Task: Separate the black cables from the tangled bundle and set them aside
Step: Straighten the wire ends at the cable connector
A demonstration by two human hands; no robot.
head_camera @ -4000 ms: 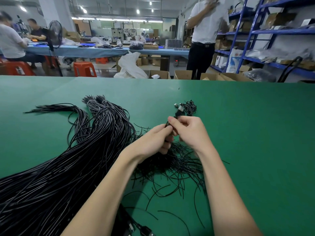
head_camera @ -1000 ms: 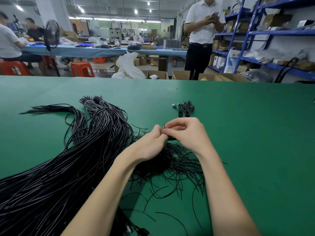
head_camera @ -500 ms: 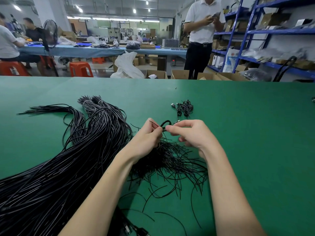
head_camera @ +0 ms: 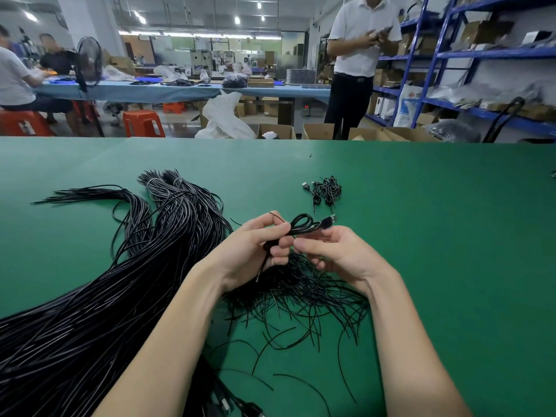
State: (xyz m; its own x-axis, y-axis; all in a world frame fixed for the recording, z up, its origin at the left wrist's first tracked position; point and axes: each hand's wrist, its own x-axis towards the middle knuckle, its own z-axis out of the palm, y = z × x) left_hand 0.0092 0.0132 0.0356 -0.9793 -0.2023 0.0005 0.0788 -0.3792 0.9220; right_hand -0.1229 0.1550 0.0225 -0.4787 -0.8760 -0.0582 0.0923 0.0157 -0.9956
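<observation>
Currently, going left to right: a thick bundle of long black cables (head_camera: 126,284) is lying on the green counter (head_camera: 451,236), well to the left of the fingers. The left hand (head_camera: 252,251) is curling its fingers (head_camera: 278,233) around a short black cable (head_camera: 304,224), pinching it where it is looped. That loop is standing just above both hands, its plug end (head_camera: 328,220) pointing right. The right hand (head_camera: 340,254) is sitting just beside the left, thumb extended toward the cable, remaining fingers loosely curled; whether it is gripping anything cannot be told. A tangle of thin black wires (head_camera: 301,293) is lying beneath both hands. A small pile of coiled cables (head_camera: 326,191) is resting beyond the fingers, apart from them.
</observation>
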